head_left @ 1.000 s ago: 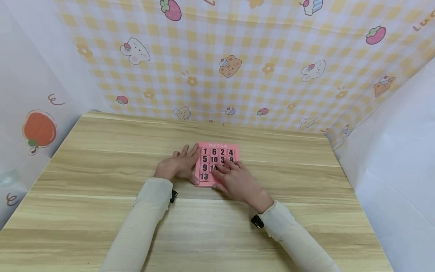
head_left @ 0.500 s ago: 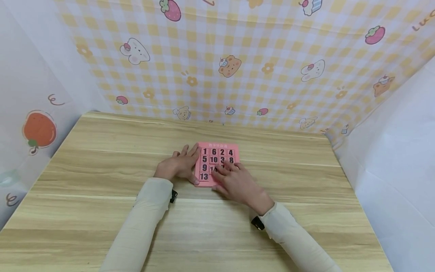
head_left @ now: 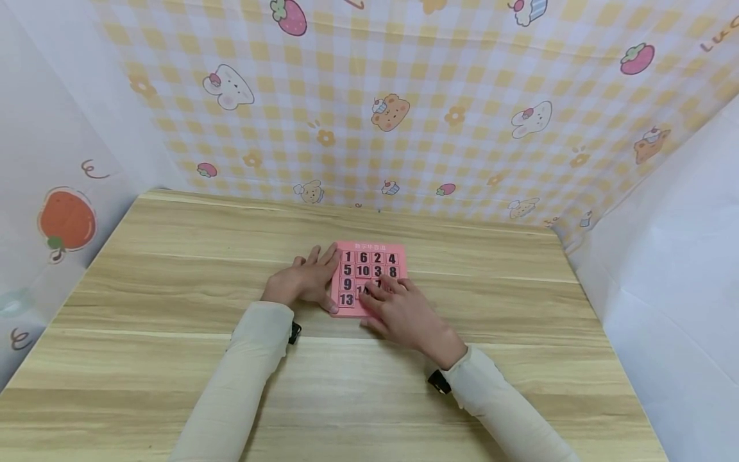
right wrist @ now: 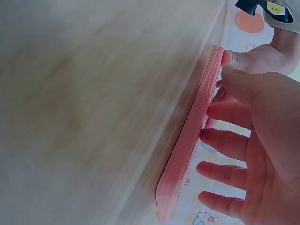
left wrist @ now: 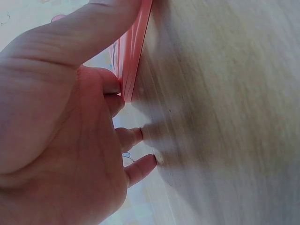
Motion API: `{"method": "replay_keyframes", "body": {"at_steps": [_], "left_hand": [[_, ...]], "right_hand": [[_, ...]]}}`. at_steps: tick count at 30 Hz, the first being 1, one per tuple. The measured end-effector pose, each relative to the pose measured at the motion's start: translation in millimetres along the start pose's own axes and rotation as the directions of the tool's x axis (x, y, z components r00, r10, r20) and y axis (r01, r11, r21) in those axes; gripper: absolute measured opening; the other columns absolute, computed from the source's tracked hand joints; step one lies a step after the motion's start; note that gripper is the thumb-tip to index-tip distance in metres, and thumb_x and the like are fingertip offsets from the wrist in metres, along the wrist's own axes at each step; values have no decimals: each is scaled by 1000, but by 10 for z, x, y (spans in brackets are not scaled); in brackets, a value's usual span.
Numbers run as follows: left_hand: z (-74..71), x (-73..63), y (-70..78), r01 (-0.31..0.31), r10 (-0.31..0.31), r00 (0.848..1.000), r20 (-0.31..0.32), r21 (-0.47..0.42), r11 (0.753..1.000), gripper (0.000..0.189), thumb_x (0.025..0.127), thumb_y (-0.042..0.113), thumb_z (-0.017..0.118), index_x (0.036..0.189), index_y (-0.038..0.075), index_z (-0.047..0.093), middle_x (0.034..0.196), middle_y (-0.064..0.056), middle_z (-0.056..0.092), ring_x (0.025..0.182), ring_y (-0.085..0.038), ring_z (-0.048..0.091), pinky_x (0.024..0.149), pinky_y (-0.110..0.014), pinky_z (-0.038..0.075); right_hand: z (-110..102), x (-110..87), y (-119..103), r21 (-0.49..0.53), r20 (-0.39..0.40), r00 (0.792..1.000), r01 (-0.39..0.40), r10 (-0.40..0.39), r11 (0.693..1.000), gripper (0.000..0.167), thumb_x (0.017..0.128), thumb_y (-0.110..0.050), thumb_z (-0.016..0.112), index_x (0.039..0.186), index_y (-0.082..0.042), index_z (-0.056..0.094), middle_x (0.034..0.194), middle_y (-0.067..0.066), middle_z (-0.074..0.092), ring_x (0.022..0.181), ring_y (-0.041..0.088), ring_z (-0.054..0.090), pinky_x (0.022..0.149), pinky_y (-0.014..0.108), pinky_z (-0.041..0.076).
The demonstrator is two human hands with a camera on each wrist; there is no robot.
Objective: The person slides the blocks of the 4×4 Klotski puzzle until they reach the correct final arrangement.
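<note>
A pink sliding number puzzle [head_left: 398,248] lies flat on the wooden table, its numbered tiles facing up. My left hand [head_left: 305,280] rests along the puzzle's left side, fingers spread, thumb at the near left corner. In the left wrist view, other fingertips touch the tabletop beside the pink edge [left wrist: 132,65]. Over the lower right of the puzzle, my right hand [head_left: 404,311] touches a tile [head_left: 360,290] whose number begins with 1, under the 10. That hand covers several tiles. The right wrist view shows its fingers [right wrist: 225,143] reaching over the puzzle's face.
The wooden table [head_left: 173,269] extends around the puzzle on all sides. Behind it hangs a yellow checked cloth [head_left: 358,154] with cartoon prints. A white sheet [head_left: 670,269] borders the right, and another with a fruit print [head_left: 66,218] borders the left.
The tile under the 10 has slid slightly toward the near edge, opening a gap below the 10. My right hand has shifted slightly nearer with it. My left hand has stayed put.
</note>
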State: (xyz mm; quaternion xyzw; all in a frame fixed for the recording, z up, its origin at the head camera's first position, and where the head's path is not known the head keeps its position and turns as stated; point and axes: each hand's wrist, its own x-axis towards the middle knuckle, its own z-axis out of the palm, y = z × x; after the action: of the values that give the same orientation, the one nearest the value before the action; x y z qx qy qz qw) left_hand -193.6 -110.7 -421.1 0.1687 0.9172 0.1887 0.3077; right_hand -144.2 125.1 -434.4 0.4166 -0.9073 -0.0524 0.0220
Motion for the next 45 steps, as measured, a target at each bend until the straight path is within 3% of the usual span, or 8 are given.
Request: {"method": "replay_keyframes", "body": {"at_steps": [24,42,45], "left_hand": [[7,-12,4,9,-9,1000,-3,-2,1000,121,79,42,80,159,10,-5,165,-4,-18,151,-35,-17,123,-55,-2],[11,5,-2,2,-2,1000,-7,-4,1000,122,77,43,81,159,9,-3,165,-6,-18,151,-36,-17,123,-55,-2],[12,0,-3,8,-8,1000,-5,-9,1000,122,77,43,81,159,10,-4,165,-4,-18,151,-34,-18,123,-55,-2]], "right_hand": [[-33,-42,-44,-4,20,1000,14,-13,1000,47,101,-52,47,136,-25,62,143,0,58,136,33,49,108,53,42],[-42,-51,-46,1,-43,997,57,-57,998,39,99,-50,52,124,-26,70,130,-3,66,125,30,58,102,50,47],[-44,-41,-30,16,-39,997,63,-62,998,40,99,-50,51,127,-25,69,133,-2,66,127,32,57,103,52,47]]}}
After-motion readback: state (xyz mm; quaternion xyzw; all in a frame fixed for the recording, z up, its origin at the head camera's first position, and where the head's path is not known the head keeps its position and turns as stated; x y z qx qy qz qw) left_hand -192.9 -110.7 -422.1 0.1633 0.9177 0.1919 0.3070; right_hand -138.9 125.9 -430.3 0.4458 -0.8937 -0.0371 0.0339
